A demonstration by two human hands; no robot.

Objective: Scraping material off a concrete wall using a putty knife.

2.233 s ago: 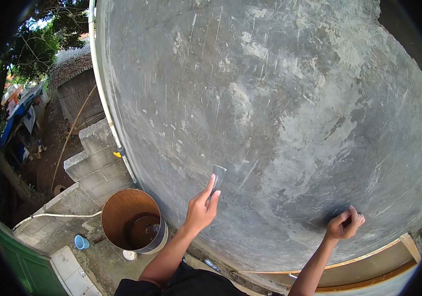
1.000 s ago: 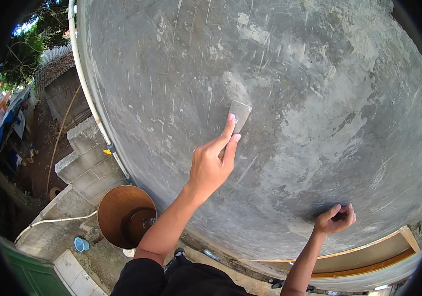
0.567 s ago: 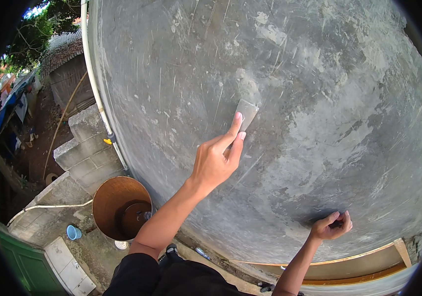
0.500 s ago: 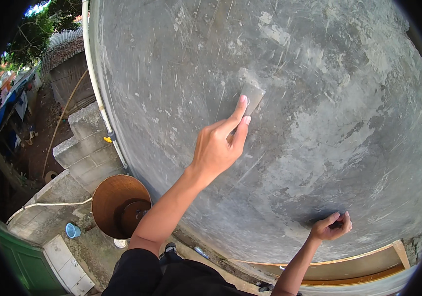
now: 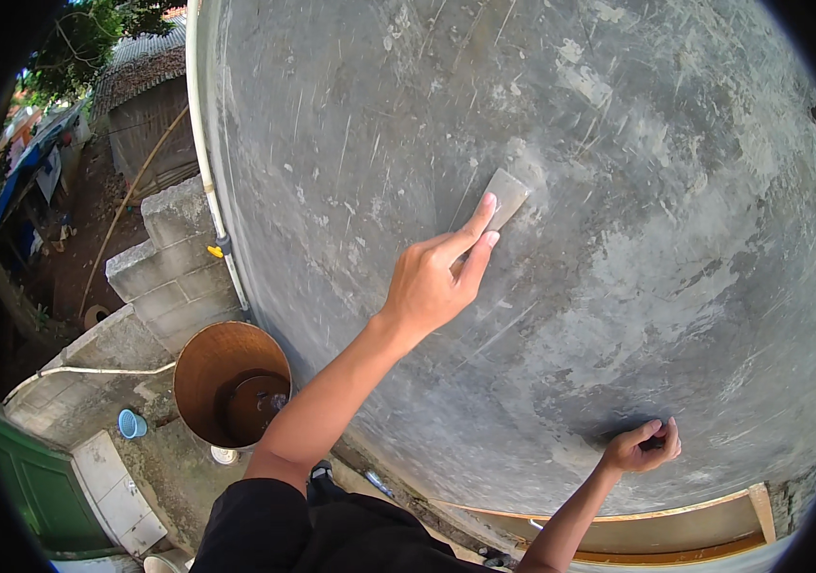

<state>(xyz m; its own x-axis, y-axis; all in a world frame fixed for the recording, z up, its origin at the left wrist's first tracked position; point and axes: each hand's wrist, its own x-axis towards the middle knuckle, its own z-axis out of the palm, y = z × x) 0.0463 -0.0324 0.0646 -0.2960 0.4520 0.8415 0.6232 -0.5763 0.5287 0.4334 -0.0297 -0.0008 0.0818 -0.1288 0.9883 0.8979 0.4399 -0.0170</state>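
My left hand [image 5: 436, 282] is raised against a grey plastered wall [image 5: 618, 172] and grips a small flat metal scraper [image 5: 505, 197], whose blade lies flat on the plaster just above my fingertips. My right hand [image 5: 642, 447] is lower on the wall at the right, its fingers curled around a small dark object pressed against a dark wet patch. What that object is I cannot tell. The wall surface is streaked and patchy, with lighter and darker grey areas.
A white pipe [image 5: 203, 153] runs down the wall's left edge. Below stand a large brown barrel [image 5: 226, 382], concrete block steps [image 5: 174, 267], a small blue bowl [image 5: 131, 423] and a green gate [image 5: 40, 487]. A wooden frame [image 5: 704, 525] lies at the wall's foot.
My left hand has gone from low on the wall up and to the right with the scraper. My right hand stays at the same dark patch.
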